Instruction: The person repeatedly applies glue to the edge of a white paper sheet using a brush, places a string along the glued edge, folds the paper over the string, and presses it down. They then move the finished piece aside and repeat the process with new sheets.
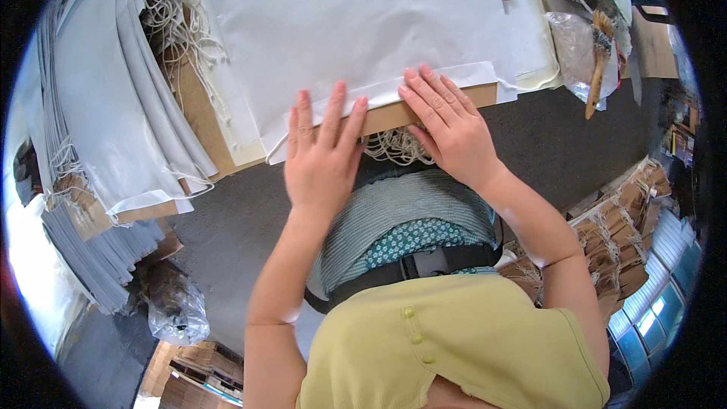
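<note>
Before me lies a large white paper sheet (352, 23), probably a bag blank, with a brown strip (392, 117) along its near edge. A narrow white paper strip (389, 91) runs beside the brown one, and a white cord (276, 146) comes out at its left end. My left hand (325, 147) rests flat on the left part of this edge with fingers spread. Further right, my right hand (446, 125) presses its fingers on the same strips. Neither hand grips anything. A bundle of white cords (399, 146) hangs below the edge between my hands.
At the left lie stacked white paper pieces (108, 102) with tangled cords (184, 28) beside them. A wooden-handled brush (597, 65) rests by a clear plastic bag (573, 40) at the right. Brown cardboard pieces with cords (616, 238) are stacked lower right. Another plastic bag (177, 309) sits lower left.
</note>
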A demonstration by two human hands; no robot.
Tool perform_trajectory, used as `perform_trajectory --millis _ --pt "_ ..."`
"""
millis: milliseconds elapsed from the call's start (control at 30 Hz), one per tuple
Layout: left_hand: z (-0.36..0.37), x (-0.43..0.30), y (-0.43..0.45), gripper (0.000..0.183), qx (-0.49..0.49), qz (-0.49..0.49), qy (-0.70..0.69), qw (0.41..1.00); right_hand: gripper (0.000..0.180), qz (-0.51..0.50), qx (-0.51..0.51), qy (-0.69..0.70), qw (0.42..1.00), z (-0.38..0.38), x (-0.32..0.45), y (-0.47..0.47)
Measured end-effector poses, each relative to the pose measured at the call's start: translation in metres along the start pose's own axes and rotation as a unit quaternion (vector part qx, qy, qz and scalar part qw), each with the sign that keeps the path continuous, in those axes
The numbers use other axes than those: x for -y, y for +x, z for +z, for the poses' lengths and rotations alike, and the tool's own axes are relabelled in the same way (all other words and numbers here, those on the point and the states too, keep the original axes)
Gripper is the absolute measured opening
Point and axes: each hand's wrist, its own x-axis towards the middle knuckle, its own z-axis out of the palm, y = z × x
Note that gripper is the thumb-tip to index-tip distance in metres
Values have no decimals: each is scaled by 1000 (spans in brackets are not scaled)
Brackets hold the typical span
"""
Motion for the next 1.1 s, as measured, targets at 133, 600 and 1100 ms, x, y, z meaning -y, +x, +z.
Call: perform_trajectory --millis 133,600,1100 --pt "-25 25 -15 71 44 -47 -70 995 58 70 10 -56 996 -21 -48 -30" --pt "-116 94 -39 19 -82 -340 -480 804 18 369 106 454 804 -28 -49 -43" --pt "-137 240 -154 38 -480 -349 -91 800 29 -58 248 498 829 21 132 79"
